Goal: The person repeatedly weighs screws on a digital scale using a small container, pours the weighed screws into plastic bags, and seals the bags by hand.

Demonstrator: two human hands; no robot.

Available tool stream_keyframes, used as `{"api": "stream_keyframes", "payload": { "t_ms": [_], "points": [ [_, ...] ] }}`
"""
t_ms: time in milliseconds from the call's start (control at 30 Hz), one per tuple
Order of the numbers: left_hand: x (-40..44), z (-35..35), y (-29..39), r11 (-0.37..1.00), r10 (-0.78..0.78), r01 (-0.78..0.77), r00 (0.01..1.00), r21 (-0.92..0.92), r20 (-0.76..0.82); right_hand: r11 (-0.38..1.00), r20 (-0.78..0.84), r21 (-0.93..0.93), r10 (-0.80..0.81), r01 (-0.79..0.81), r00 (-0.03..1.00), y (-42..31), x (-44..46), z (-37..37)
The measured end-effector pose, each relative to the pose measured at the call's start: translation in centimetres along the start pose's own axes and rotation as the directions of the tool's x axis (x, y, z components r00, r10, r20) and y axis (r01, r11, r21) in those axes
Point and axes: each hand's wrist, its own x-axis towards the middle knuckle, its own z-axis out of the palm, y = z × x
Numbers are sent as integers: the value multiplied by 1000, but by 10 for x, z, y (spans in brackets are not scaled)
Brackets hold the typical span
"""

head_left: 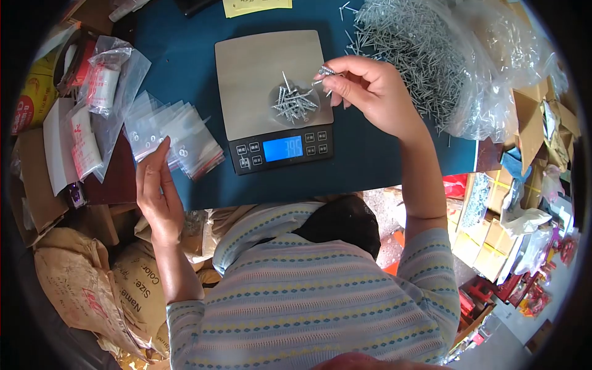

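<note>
My right hand [370,92] pinches a few silver screws [327,71] between thumb and fingers, just above the right edge of the digital scale [246,80]. On the scale's metal plate a small round clear dish [307,121] holds a heap of screws [295,105], one of them standing upright. The lit blue display [282,148] shows digits that look like 395. My left hand [159,191] has its fingers stretched out at the edge of a fanned stack of clear zip bags [185,129]. Whether its fingertips press on the bags is hard to tell.
A large pile of loose screws [413,55] spills from a clear plastic bag [487,98] on the right of the blue table [179,43]. Wrapped white packs [103,86] lie at the left. Yellow paper [256,6] is at the back; brown sacks [80,277] stand lower left.
</note>
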Motion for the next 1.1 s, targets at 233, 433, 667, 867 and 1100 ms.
{"api": "stream_keyframes", "payload": {
  "t_ms": [233, 433, 667, 867, 1100],
  "points": [
    [-5, -2, 2, 999, -2, 0, 998, -39, -59, 1000, -4, 9, -29, 29, 1000, 4, 0, 6],
    [-4, -2, 10, 997, 24, -28, 998, -66, -59, 969, 35, -150, -193, 196, 981, 5, 3, 16],
    [-4, -1, 13, 996, 40, -43, 999, -77, -29, 970, 83, -173, -156, 169, 984, 2, 4, 20],
    [-6, 1, 13, 993, 33, -36, 999, -115, -28, 1000, 77, 12, 13, -14, 997, 5, 2, 22],
    [-12, -4, 20, 972, 41, -21, 996, -234, 81, 993, 78, 111, 19, -28, 997, 1, 2, 14]
  ]
}}
